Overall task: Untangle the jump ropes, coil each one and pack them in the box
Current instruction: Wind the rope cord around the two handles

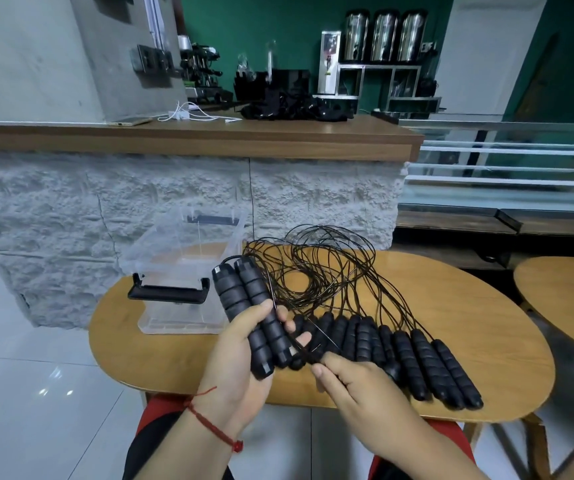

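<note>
2 black handles [244, 299] sit in the left hand [240, 358], whose fingers wrap round them above the wooden table [451, 306]. The right hand [358, 386] pinches a thin cord [324, 333] beside them. The other handles [417, 362] lie in a row on the table, their cords [313, 268] tangled behind. A clear box [181, 320] stands to the left.

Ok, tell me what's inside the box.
No ropes inside the box; only table shows through its clear walls. The two handles in the left hand cover its right corner.
</note>
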